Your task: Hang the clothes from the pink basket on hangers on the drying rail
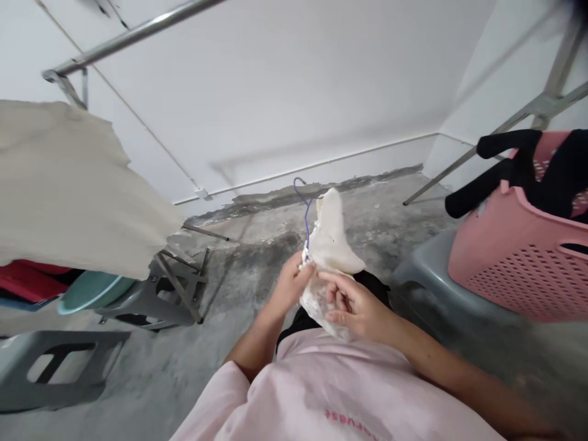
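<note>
A white garment with lace-like trim (333, 233) is held up in front of my lap, bunched in its lower part. The purple wire hanger (307, 214) runs along its left edge, with its hook bending up to the left above the fabric. My left hand (291, 282) is closed on the garment's left edge, where the hanger enters the cloth. My right hand (356, 303) is at the garment's lower part, index finger stretched across the fabric toward my left thumb and the other fingers curled at the cloth. Folds partly hide the hanger's lower part.
At right, a pink basket (519, 245) with dark clothes rests on a grey stool (427, 263). At left, beige cloth (78, 184) hangs near a metal rack bar (147, 29), above a teal basin (94, 291) and grey stools (55, 367). A white wall (294, 79) stands ahead.
</note>
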Motion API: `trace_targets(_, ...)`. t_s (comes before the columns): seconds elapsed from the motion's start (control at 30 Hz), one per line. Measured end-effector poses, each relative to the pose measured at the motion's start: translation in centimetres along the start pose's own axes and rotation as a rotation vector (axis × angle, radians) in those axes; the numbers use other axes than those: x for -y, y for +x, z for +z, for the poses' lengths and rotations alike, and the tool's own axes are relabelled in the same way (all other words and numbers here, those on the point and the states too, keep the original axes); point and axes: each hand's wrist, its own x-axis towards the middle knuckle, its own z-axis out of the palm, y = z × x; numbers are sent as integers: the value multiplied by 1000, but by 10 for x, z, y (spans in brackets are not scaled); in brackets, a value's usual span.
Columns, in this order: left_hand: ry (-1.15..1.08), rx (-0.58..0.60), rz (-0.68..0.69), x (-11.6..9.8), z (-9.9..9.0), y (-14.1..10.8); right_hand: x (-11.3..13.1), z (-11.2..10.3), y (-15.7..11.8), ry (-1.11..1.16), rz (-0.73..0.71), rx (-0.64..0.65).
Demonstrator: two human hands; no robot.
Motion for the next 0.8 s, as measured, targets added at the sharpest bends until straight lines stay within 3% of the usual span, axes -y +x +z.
trace_targets(0.1,195,-207,53,-8,-53,12,-3,-1,-4,-47,38,8)
trace_targets(0.23,541,-451,104,-42,-128,6,-9,-11,-2,-132,116,-23)
trace_targets(0.43,1015,-999,-80,-80,-215,-9,-22,-13,6,-204,137,34)
trace_targets(0.53,1065,-1197,-39,-89,-262,-2,-21,-7,9,-237,138,52)
trace_targets(0.63,1064,-1300,52,-104,-307,9,-18,-3,12,-269,143,78)
trace_targets(0.8,1066,-1260,129,-137,-354,27,-24,0,16,-265,121,95)
